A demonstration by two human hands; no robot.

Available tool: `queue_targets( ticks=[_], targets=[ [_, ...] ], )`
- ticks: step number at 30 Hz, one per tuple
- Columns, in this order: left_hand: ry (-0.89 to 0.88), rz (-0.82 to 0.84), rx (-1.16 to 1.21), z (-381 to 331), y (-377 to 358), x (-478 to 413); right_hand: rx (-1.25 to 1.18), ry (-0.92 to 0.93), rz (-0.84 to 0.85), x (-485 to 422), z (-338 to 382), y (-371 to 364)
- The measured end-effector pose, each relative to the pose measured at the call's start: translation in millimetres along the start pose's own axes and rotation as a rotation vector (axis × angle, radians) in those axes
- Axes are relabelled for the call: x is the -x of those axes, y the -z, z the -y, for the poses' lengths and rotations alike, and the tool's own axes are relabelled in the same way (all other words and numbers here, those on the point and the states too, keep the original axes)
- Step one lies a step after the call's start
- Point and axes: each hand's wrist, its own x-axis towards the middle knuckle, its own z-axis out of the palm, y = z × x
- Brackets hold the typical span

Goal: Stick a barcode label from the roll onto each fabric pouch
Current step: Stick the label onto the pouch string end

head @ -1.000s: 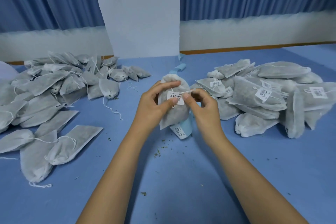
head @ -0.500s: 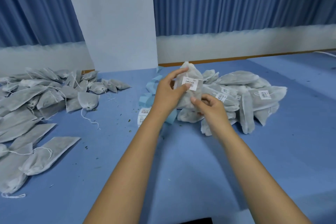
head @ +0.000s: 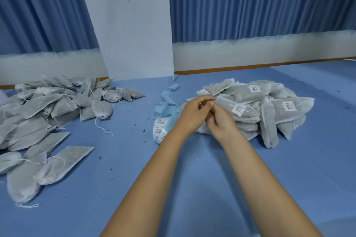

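Observation:
The pouch with a barcode label (head: 238, 109) lies on top of the labelled pile (head: 285, 113) at the right. My left hand (head: 194, 113) is at its left end, fingertips touching the fabric. My right hand (head: 219, 124) sits just under the left one, fingers loosely curled, with nothing visible in it. The label roll (head: 160, 128) lies on the blue table (head: 192, 179) left of my left wrist, its blue backing strip (head: 167, 105) trailing away toward the wall. A heap of unlabelled grey pouches (head: 48, 106) covers the table's left side.
Loose pouches with drawstrings (head: 52, 167) lie at the near left. Small green crumbs dot the table around the roll. A white pillar (head: 131, 34) and blue curtains stand behind the table's far edge.
The labelled pouch, held up in my left hand before, has gone down onto the right pile. Both hands followed it to the right, and the view turned that way.

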Motion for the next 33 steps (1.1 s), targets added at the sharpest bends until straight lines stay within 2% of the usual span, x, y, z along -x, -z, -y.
queue_targets(
  ticks=[2,3,5,6,8,10,12,16,20,25,30,33],
  targets=[
    [-0.012,-0.073,-0.044,7,15,4,0.109,0.042,0.076,4,-21,-10],
    [-0.015,-0.186,-0.054,13,27,6,0.166,0.066,0.102,5,-30,-15],
    [0.015,-0.521,-0.077,31,60,8,0.317,0.127,0.092,3,-46,-23],
    [0.064,-0.662,-0.113,44,80,10,0.417,0.178,0.073,0,-52,-27],
    [0.263,-0.778,-0.251,79,119,15,0.577,0.282,0.088,-4,-65,-33],
    [0.469,-0.74,-0.4,115,148,25,0.66,0.351,0.143,-7,-76,-38],
    [0.574,-0.71,-0.484,146,167,35,0.74,0.408,0.194,-7,-88,-38],
    [0.615,-0.761,-0.465,180,198,39,1.013,0.595,0.288,-12,-104,-30],
    [0.651,-0.766,-0.39,191,213,28,1.042,0.633,0.337,-16,-104,-31],
    [0.448,-0.834,-0.217,163,179,32,1.166,0.747,0.408,-8,-107,-29],
    [0.148,-0.674,-0.114,99,131,44,1.344,0.844,0.463,1,-114,-31],
    [0.017,-0.602,-0.044,81,112,61,1.329,0.859,0.435,3,-115,-31]
  ],
)
